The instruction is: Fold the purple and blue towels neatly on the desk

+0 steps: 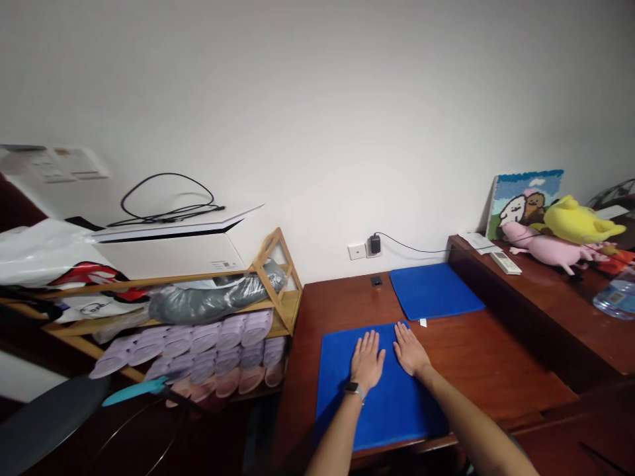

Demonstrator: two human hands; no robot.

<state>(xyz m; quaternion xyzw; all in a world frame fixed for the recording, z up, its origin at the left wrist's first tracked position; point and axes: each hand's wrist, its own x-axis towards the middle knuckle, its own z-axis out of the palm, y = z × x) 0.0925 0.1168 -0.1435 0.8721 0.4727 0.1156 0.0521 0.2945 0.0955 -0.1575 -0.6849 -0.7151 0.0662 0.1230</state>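
A flat blue mat (391,413) lies on the reddish-brown wooden desk (342,301), close to its front edge. My left hand (367,362) rests palm down on it, fingers stretched toward the wall, with a watch (354,389) on the wrist. To the right, my right hand (411,350) is laid flat near the mat's far right corner, fingers pointing away from me. Neither hand holds anything. Behind them a second blue mat (434,291) lies near the wall, with a small white tag (423,322) at its front edge.
Left of the desk, a wooden rack (280,284) holds several lilac and pink slippers (218,336) and a white box (173,254). A black plug (376,244) sits in the wall socket. On the raised right side are plush toys (546,251), a remote (506,262) and a bottle (615,299).
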